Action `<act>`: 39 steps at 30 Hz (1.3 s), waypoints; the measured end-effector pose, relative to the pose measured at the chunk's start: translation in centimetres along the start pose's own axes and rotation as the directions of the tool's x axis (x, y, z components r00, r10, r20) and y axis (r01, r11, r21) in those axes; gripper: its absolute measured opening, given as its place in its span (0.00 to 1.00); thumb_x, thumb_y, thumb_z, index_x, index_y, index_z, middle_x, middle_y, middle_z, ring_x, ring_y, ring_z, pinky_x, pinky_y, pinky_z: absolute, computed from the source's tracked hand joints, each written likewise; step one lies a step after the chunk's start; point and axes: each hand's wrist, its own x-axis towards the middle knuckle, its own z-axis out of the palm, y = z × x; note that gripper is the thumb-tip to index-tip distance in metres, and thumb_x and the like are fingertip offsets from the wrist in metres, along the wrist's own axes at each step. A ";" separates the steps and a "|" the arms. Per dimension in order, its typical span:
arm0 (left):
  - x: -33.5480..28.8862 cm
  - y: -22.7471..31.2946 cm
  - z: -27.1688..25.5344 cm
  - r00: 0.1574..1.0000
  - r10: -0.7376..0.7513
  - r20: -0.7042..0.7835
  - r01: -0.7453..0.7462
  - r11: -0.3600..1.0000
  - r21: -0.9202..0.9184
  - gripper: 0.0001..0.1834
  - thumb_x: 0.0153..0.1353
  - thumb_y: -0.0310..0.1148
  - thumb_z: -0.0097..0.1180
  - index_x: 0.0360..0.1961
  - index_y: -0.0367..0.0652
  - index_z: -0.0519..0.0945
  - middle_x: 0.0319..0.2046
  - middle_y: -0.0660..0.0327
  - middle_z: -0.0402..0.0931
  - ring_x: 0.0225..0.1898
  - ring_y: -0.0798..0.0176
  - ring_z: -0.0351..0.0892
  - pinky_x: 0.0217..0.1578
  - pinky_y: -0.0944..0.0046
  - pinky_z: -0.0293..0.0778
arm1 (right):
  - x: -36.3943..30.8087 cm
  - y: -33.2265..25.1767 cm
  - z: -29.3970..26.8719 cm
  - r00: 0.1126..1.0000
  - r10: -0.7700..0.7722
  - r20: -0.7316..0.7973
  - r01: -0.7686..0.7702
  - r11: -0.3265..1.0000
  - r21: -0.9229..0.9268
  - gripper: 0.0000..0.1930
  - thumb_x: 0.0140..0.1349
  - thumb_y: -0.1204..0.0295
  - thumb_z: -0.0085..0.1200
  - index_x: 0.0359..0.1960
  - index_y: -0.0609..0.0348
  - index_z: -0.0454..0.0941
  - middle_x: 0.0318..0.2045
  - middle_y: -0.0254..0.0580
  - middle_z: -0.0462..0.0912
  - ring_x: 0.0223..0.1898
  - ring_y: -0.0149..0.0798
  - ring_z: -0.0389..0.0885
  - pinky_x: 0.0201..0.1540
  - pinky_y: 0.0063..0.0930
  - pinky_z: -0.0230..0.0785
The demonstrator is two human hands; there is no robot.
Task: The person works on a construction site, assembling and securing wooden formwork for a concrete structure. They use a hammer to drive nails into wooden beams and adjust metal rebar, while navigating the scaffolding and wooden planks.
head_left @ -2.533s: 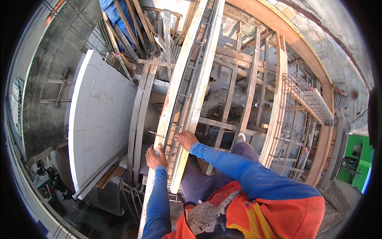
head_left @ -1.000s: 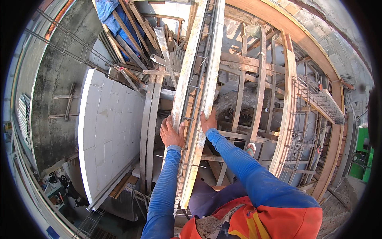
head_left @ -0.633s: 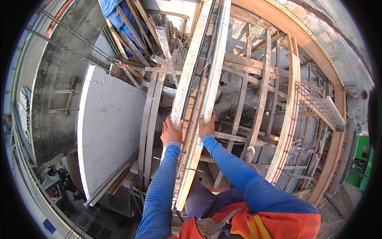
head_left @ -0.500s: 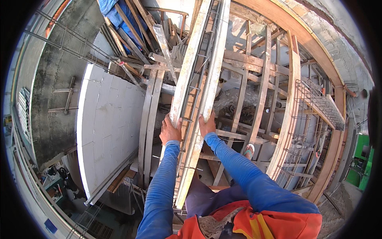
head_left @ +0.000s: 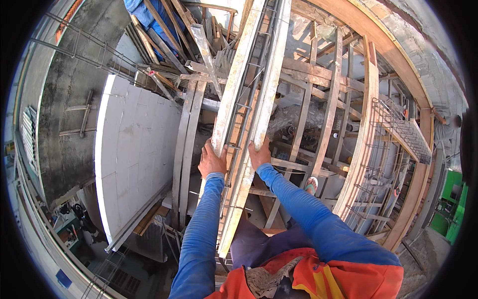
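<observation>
My left hand (head_left: 212, 158) grips the top edge of the left form board (head_left: 232, 94), its fingers bent over the wood. Across the narrow trough, my right hand (head_left: 259, 153) is closed over the right form board (head_left: 271, 79), which is pale and splashed with dried cement. Between the two boards runs a steel rebar cage (head_left: 245, 106) with ties across it. Both forearms, in blue sleeves, reach forward on either side of the trough's near end. My palms and the boards' undersides are hidden.
A white block wall (head_left: 137, 134) stands to the left. Timber framing (head_left: 328, 107) with open gaps lies to the right, and my sandalled foot (head_left: 311, 186) rests there. Scrap timber and a blue tarp (head_left: 137, 15) are piled at the far left. Another person (head_left: 444, 127) is at the far right.
The view has tilted slightly. Both hands keep their places on the boards, and the foot on the right shows a little more.
</observation>
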 end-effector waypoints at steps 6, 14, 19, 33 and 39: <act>-0.3 0.2 0.2 0.999 0.004 -0.045 -0.004 1.000 0.000 0.32 0.58 0.53 0.58 0.58 0.51 0.65 0.45 0.49 0.77 0.44 0.44 0.80 0.38 0.45 0.79 | -0.1 0.3 0.8 0.997 -0.029 -0.069 0.035 0.995 0.092 0.33 0.63 0.64 0.52 0.65 0.64 0.52 0.52 0.64 0.76 0.54 0.59 0.76 0.57 0.41 0.67; -0.4 0.1 0.2 0.999 -0.014 -0.038 0.015 1.000 0.022 0.31 0.58 0.53 0.59 0.59 0.53 0.65 0.45 0.49 0.78 0.44 0.43 0.81 0.39 0.47 0.80 | 0.3 0.4 0.8 1.000 -0.019 -0.024 0.020 0.997 0.075 0.33 0.63 0.65 0.52 0.66 0.63 0.51 0.53 0.64 0.76 0.54 0.58 0.76 0.58 0.42 0.66; -0.4 0.3 0.6 0.999 -0.041 -0.007 0.041 0.998 0.050 0.32 0.58 0.55 0.57 0.59 0.53 0.65 0.46 0.48 0.77 0.44 0.44 0.81 0.40 0.47 0.80 | -0.2 -0.1 -0.2 1.000 0.029 0.013 -0.029 0.999 0.036 0.36 0.64 0.63 0.52 0.67 0.63 0.48 0.55 0.64 0.74 0.56 0.58 0.75 0.59 0.42 0.65; -1.4 2.3 1.1 0.999 -0.029 -0.046 0.033 0.994 0.106 0.35 0.61 0.56 0.51 0.62 0.43 0.64 0.56 0.48 0.72 0.54 0.43 0.75 0.51 0.46 0.73 | -6.4 19.1 -15.4 0.966 0.098 0.239 -0.063 0.987 -0.150 0.35 0.66 0.54 0.49 0.69 0.57 0.51 0.54 0.58 0.73 0.52 0.52 0.76 0.56 0.40 0.69; -2.3 3.0 3.1 0.921 0.187 -0.342 -0.155 0.981 0.119 0.36 0.62 0.54 0.52 0.65 0.46 0.61 0.60 0.50 0.61 0.65 0.46 0.56 0.65 0.45 0.54 | -12.6 29.8 -26.7 0.983 0.183 0.016 -0.146 0.832 -0.535 0.30 0.63 0.58 0.50 0.63 0.61 0.61 0.51 0.61 0.74 0.51 0.61 0.72 0.57 0.49 0.65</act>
